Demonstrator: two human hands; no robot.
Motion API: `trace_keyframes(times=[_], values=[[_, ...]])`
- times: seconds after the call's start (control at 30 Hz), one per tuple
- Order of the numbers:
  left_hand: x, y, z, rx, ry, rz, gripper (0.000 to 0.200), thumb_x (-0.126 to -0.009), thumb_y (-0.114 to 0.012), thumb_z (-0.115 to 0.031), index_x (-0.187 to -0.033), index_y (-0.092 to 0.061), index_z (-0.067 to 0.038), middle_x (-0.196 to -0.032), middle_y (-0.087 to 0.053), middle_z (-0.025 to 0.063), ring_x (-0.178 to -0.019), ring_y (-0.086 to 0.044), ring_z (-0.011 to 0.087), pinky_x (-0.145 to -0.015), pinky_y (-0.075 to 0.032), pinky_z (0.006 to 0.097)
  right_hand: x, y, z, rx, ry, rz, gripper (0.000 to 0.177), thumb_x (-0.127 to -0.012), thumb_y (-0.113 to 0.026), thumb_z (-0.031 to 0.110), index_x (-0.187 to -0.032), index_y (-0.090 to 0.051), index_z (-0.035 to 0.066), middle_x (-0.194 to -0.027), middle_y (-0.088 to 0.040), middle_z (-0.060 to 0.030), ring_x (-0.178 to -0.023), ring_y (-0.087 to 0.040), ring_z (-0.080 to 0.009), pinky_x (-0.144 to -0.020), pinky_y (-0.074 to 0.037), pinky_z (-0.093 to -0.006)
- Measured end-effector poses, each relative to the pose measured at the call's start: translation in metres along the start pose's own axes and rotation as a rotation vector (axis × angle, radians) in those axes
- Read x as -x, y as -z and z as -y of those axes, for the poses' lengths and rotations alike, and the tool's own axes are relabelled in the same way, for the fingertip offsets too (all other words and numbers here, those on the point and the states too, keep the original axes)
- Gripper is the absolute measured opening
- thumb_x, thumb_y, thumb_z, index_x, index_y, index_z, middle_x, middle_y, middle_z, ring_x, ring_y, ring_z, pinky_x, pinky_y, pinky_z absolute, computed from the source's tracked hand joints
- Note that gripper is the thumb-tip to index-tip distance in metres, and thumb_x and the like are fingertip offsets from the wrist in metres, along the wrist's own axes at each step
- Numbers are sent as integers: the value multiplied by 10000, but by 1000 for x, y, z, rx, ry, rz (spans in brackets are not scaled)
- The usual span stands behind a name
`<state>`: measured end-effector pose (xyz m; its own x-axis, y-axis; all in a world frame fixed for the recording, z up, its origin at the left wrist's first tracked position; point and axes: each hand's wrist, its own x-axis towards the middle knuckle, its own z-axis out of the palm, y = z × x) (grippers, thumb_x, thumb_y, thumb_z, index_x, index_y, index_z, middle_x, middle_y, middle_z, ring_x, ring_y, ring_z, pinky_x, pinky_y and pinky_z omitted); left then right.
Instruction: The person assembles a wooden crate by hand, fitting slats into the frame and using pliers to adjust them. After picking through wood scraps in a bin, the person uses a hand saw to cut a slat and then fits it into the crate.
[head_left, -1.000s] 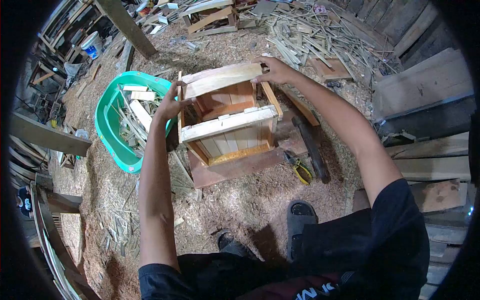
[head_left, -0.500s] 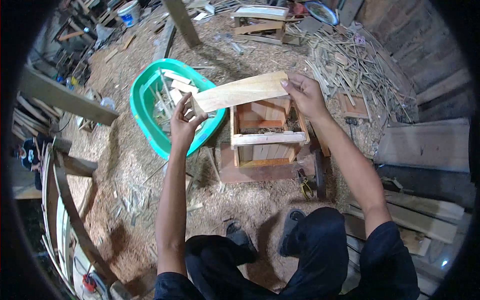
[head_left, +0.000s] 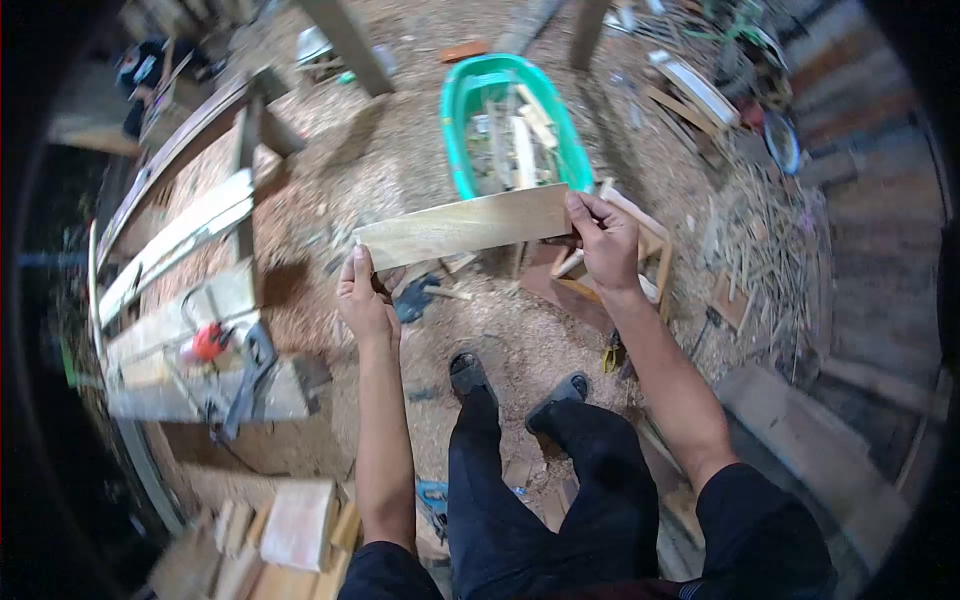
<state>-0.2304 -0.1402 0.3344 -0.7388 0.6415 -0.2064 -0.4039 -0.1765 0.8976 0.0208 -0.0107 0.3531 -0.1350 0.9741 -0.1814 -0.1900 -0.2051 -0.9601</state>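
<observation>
A thin, pale wooden board [head_left: 465, 228] is stretched between my two hands, its right end a little higher. My left hand [head_left: 370, 297] pinches the board's left end, thumb on the near face. At the other end, my right hand [head_left: 605, 240] grips with the thumb in front and the fingers behind. Beyond the board stands a green plastic tub [head_left: 455, 130] holding wood offcuts. A small wooden frame [head_left: 655, 240] sits behind my right hand, partly hidden by hand and board.
At left is a wooden workbench [head_left: 200, 390] with a red-topped item and tools. Wooden posts [head_left: 345, 45] rise at the back. Thin sticks [head_left: 765, 235] are heaped at right. Stacked wood blocks [head_left: 300, 525] lie lower left. Another person [head_left: 150, 70] is at the far upper left.
My view has turned left, so the workbench shows more and the tub and frame sit farther right and higher. Both hands still hold the board, and I appear to be standing straighter.
</observation>
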Motion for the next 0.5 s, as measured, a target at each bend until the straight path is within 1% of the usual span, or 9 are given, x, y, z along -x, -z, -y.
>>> trace_keyframes(times=[0.07,0.1,0.17,0.2,0.27,0.3,0.33,0.43,0.5], values=[[7,42,-33,-42,-84,-111,230,-983,-571,-222,-1063,-641,-17,-952,-699,73,-806,-683,127,-653,-596,294,13,-53,-2,32,33,84,239,-916,-684,160,-1023,-710,-53,-833,-681,-14,-710,-592,-66,-667,-491,-214],[11,69,-48,-161,-88,-164,229,-978,-579,-200,-1088,-630,-5,-930,-695,57,-771,-666,115,-671,-578,276,20,-79,-3,67,40,122,230,-914,-685,152,-1015,-712,-52,-827,-683,-16,-708,-595,-67,-662,-494,-214],[26,116,-75,-302,-173,-202,279,-976,-585,-172,-1170,-586,29,-928,-687,39,-760,-651,104,-660,-547,240,37,-133,-11,133,53,208,212,-909,-687,138,-999,-717,-52,-816,-688,-22,-703,-602,-70,-652,-499,-214],[33,141,-85,-325,-144,-280,437,-935,-632,-159,-1299,-496,41,-1119,-643,128,-971,-639,197,-827,-521,307,47,-158,-17,86,-11,280,208,-912,-682,134,-1005,-716,-49,-810,-693,-25,-705,-609,-72,-644,-500,-215],[50,174,-116,-948,-422,-439,552,-901,-659,-174,-1364,-438,30,-1273,-538,194,-1151,-540,270,-971,-436,376,73,-212,-31,152,-19,377,205,-915,-679,136,-1003,-717,-44,-814,-696,-26,-708,-607,-67,-641,-496,-215],[59,192,-130,-1272,-530,-500,612,-884,-672,-182,-1396,-409,25,-1350,-485,227,-1241,-491,307,-1043,-393,410,89,-236,-37,186,-20,416,203,-916,-677,138,-1002,-718,-42,-815,-697,-27,-710,-605,-64,-639,-494,-215],[64,215,-139,-1251,-533,-437,713,-843,-705,-249,-1428,-380,-4,-1459,-351,241,-1372,-326,357,-1141,-223,493,107,-264,-36,213,-3,471,206,-921,-671,144,-1000,-718,-41,-810,-695,-27,-686,-594,-59,-622,-487,-218],[71,257,-166,-1594,-515,-268,784,-793,-753,-273,-1428,-379,-6,-1465,-386,189,-1382,-333,361,-1122,-243,549,139,-326,-83,262,-26,617,208,-923,-666,143,-998,-716,-45,-808,-694,-28,-678,-592,-59,-615,-484,-221],[70,279,-176,-1598,-482,-192,793,-779,-765,-299,-1427,-395,-31,-1422,-425,164,-1346,-373,353,-1107,-253,569,168,-363,-100,270,-67,702,216,-925,-662,143,-995,-713,-55,-822,-699,-31,-706,-604,-64,-630,-487,-225]])
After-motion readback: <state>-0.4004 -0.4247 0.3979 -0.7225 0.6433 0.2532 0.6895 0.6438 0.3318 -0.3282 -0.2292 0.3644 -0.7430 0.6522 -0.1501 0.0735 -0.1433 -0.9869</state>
